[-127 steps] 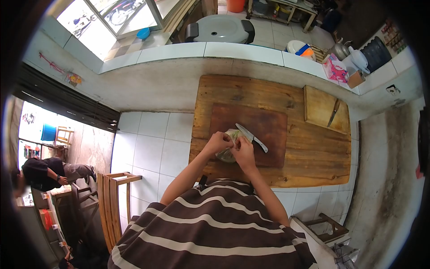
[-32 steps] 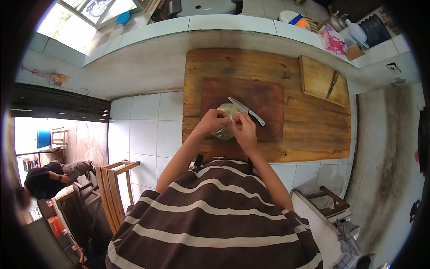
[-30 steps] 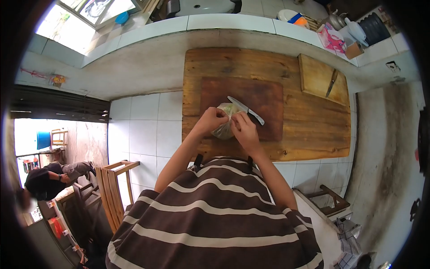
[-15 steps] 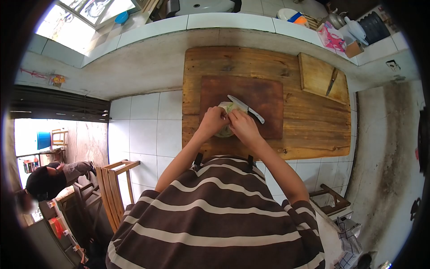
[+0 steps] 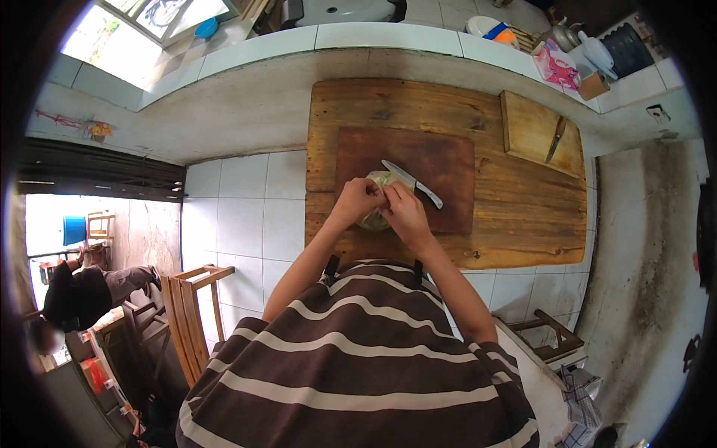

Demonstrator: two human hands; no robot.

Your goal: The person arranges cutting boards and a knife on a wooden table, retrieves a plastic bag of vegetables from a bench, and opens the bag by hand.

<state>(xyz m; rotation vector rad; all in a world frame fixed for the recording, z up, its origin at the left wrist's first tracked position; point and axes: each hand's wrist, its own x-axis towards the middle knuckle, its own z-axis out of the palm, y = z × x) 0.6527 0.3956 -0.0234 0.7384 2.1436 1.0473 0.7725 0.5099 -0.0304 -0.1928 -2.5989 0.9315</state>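
Observation:
On the dark reddish-brown cutting board [image 5: 448, 149] rests a rounded, pale green bundle [image 5: 373, 222], which looks like a clear plastic bag with something green inside. My left hand [image 5: 358, 200] pinches its top from the left, fingers curled. From the right, my right hand [image 5: 405, 213] pinches it too, fingertips close to those of the left. Both hands cover much of the bundle, so its contents cannot be made out. Just beyond my right hand lies a knife [image 5: 413, 183] with a pale handle, its blade pointing to the far left.
The board lies on a wooden table [image 5: 523, 216]. A lighter cutting board [image 5: 526, 123] with a second knife [image 5: 555, 140] is at the far right. A tiled ledge [image 5: 388, 36] runs behind. At left are a wooden stool [image 5: 198, 280] and another person [image 5: 86, 299].
My right hand has shifted slightly at the top of the bundle, and its elbow has drawn inward. The knife and boards stay put. The other person's arm has moved.

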